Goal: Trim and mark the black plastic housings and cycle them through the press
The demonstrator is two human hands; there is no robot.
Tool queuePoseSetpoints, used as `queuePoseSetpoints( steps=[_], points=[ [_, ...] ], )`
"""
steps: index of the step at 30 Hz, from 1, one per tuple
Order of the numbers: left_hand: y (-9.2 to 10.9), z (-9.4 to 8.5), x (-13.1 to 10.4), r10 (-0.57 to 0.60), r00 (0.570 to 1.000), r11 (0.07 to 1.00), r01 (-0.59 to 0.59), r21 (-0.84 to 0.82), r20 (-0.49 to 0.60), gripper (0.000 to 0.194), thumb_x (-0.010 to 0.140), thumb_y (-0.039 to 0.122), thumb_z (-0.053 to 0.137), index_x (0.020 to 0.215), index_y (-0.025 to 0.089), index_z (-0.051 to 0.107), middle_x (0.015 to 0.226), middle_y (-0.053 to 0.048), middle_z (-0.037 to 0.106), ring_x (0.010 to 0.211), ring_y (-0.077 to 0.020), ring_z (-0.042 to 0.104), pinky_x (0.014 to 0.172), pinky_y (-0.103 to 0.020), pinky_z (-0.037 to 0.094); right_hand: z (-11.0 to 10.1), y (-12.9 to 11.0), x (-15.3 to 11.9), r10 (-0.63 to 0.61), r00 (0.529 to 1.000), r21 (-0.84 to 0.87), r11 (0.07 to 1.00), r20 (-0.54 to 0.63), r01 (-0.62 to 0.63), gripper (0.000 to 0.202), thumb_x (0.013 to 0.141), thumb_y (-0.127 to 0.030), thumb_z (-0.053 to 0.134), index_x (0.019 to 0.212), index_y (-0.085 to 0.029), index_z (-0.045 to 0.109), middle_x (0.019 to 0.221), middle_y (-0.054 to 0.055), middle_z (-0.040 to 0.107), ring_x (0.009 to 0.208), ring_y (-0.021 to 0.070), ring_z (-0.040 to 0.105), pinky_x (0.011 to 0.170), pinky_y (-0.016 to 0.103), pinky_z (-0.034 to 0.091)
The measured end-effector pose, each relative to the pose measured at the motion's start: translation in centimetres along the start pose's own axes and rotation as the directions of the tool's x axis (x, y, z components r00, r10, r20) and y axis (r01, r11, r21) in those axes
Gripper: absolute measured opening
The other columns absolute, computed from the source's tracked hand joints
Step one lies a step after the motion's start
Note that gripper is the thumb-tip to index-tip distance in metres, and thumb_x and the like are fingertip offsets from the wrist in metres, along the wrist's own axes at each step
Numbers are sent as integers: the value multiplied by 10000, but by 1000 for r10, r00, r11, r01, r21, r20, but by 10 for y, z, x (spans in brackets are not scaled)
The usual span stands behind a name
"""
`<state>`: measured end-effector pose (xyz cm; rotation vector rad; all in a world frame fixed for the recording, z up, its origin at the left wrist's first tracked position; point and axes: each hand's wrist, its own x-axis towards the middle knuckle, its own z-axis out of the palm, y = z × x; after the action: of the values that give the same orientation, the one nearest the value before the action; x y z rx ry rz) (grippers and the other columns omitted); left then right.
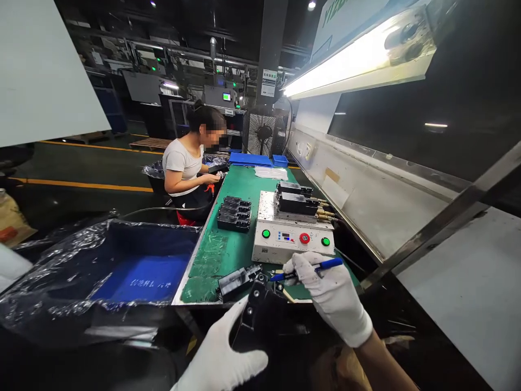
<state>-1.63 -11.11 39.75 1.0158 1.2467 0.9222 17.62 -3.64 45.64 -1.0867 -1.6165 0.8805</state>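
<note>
My left hand (pixel 222 353), in a white glove, grips a black plastic part (pixel 256 312) with round metal-looking inserts, tilted up in front of the bench edge. In my white-gloved right hand (pixel 336 296) is a blue marker pen (pixel 330 264), held between thumb and fingers. Its tip points left, close to the top end of the part; whether it touches cannot be made out. Just beyond, another black plastic part (pixel 238 282) lies on the green bench top (pixel 209 255). The lower end of the held part is lost in the dark.
A white control box (pixel 272 251) with green and red buttons carries black parts (pixel 299 203) in its fixture. Several more black parts (pixel 234 217) lie left of it. A blue bin lined with plastic film (pixel 142 277) stands left. A co-worker (pixel 183 165) sits at the bench's far left side.
</note>
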Motion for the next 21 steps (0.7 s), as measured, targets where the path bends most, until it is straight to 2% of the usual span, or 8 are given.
queuePoseSetpoints(
  steps=[4, 8, 10, 13, 17, 19, 21],
  points=[
    [0, -1, 0, -1, 999, 1000, 0, 19, 50, 787, 602, 103, 700, 1378, 217, 648, 977, -8, 784, 870, -277, 710, 735, -299, 548, 6, 2, 7, -36, 997, -45, 998, 69, 40, 414, 961, -527, 636, 761, -187, 758, 684, 37, 738, 621, 172, 710, 651, 275, 590],
    [2, 0, -3, -40, 998, 998, 43, 50, -42, 769, 599, 81, 674, 1357, 214, 669, 932, 0, 787, 843, -274, 715, 736, -302, 551, 4, 7, 9, -64, 998, -97, 993, 22, 66, 427, 954, -547, 635, 728, -200, 738, 689, 36, 744, 659, 186, 727, 714, 295, 604],
    [1, -1, -3, -21, 1000, 999, 22, 49, -23, 783, 597, 79, 682, 1367, 220, 667, 987, -16, 791, 877, -285, 718, 761, -313, 562, 3, 6, 8, -61, 998, -92, 994, 5, 61, 431, 954, -562, 628, 744, -204, 746, 702, 40, 753, 680, 197, 738, 732, 308, 615],
    [-5, -5, 1, 34, 998, 999, -36, 40, 57, 777, 626, 115, 736, 1391, 226, 652, 1103, -59, 775, 984, -317, 716, 863, -353, 573, 5, -1, 4, -57, 998, -75, 995, 14, 58, 420, 957, -550, 620, 773, -202, 767, 741, 52, 775, 700, 210, 751, 717, 315, 628],
    [-9, -9, 4, 74, 995, 996, -76, 36, 63, 740, 657, 138, 776, 1382, 227, 661, 1089, -76, 771, 1143, -357, 669, 1025, -421, 526, 13, -7, -2, -99, 994, -110, 989, 39, 103, 379, 969, -468, 614, 728, -208, 749, 728, 41, 772, 696, 193, 747, 726, 288, 614],
    [-10, -10, 4, 71, 994, 996, -76, 55, 83, 722, 684, 143, 774, 1389, 241, 653, 1091, -64, 769, 1239, -354, 624, 1083, -419, 491, 17, -5, -4, -96, 993, -148, 983, 70, 106, 380, 982, -447, 598, 719, -206, 728, 711, 37, 761, 674, 184, 734, 681, 272, 591],
    [-11, -9, 4, 87, 991, 994, -94, 64, 97, 726, 716, 152, 770, 1419, 266, 626, 1196, -49, 748, 1313, -326, 580, 1124, -386, 457, 19, -2, -5, -86, 991, -195, 975, 103, 105, 389, 1001, -435, 573, 720, -206, 714, 699, 34, 751, 651, 174, 718, 638, 261, 566]
  ],
)
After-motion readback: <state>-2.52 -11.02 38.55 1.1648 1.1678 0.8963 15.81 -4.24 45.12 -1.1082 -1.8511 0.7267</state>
